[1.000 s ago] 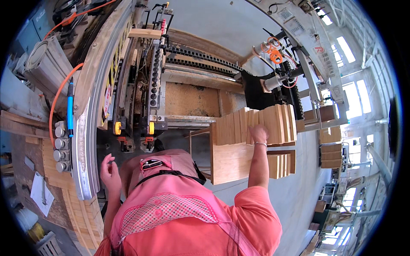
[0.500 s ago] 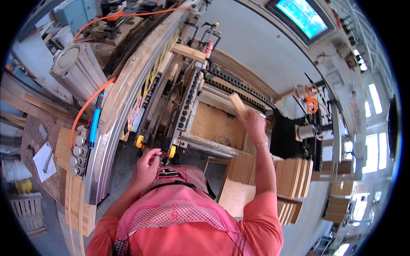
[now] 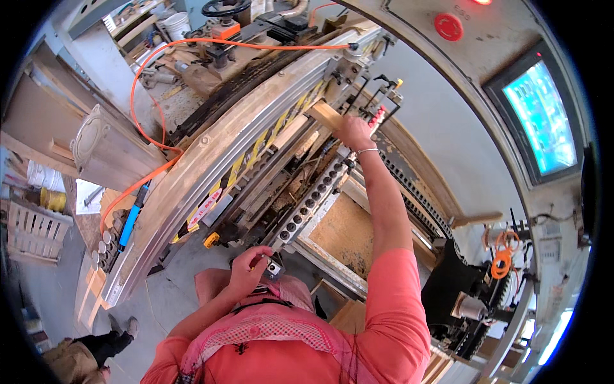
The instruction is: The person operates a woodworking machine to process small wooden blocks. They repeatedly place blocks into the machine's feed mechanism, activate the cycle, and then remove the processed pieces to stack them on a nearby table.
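Observation:
My right hand reaches far across the machine, its fingers closed on the right end of a short light wooden block. The block lies across the far end of the machine's rails, by a roller strip with a row of dark round rollers. My left hand is close to my body at the strip's near end. Its fingers curl over a yellow knob, mostly hidden by them, beside a small metal block.
Right of the strip is a framed bed covered in sawdust. A metal beam with an orange hose runs along the left. A lit screen and a red button are upper right. A person's legs show lower left.
My right hand has moved from above the sawdust bed, block in hand, forward and left to the far end of the rails. My left hand has closed over the knob. The view has turned.

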The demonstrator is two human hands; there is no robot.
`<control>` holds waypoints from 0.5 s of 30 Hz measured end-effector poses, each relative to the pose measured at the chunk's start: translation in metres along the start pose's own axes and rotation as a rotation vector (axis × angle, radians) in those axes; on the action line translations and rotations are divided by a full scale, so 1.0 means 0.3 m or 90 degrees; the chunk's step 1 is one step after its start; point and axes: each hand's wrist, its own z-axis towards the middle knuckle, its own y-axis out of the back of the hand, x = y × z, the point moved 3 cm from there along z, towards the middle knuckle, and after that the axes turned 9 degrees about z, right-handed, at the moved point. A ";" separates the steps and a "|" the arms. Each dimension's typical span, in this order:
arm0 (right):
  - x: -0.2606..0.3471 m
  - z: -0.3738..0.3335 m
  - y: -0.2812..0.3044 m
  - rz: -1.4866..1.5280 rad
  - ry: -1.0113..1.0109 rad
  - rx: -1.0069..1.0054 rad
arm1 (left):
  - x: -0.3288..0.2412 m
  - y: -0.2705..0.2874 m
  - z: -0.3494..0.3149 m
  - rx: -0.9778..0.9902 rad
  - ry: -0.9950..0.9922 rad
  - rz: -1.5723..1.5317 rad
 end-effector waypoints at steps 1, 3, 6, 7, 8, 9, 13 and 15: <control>0.001 0.010 -0.009 -0.010 -0.002 0.030 | 0.002 -0.002 0.001 -0.014 0.004 0.003; 0.008 0.020 0.012 -0.029 -0.002 0.078 | 0.016 -0.025 0.011 -0.015 0.026 -0.050; -0.023 0.034 0.026 -0.047 -0.002 0.101 | 0.010 -0.059 0.074 0.012 0.007 -0.052; -0.042 0.021 0.037 -0.059 0.004 0.065 | 0.013 -0.076 0.099 0.028 0.003 -0.051; -0.051 0.003 0.049 -0.071 0.013 0.030 | 0.008 -0.086 0.126 0.041 0.000 -0.050; -0.023 -0.032 0.076 -0.084 0.025 -0.002 | -0.004 -0.094 0.151 0.045 0.009 -0.085; 0.020 -0.277 0.183 0.029 -0.014 0.105 | -0.018 -0.137 0.277 0.093 -0.001 -0.208; 0.092 -0.429 0.192 0.159 0.046 0.191 | -0.046 -0.189 0.339 0.093 -0.014 -0.299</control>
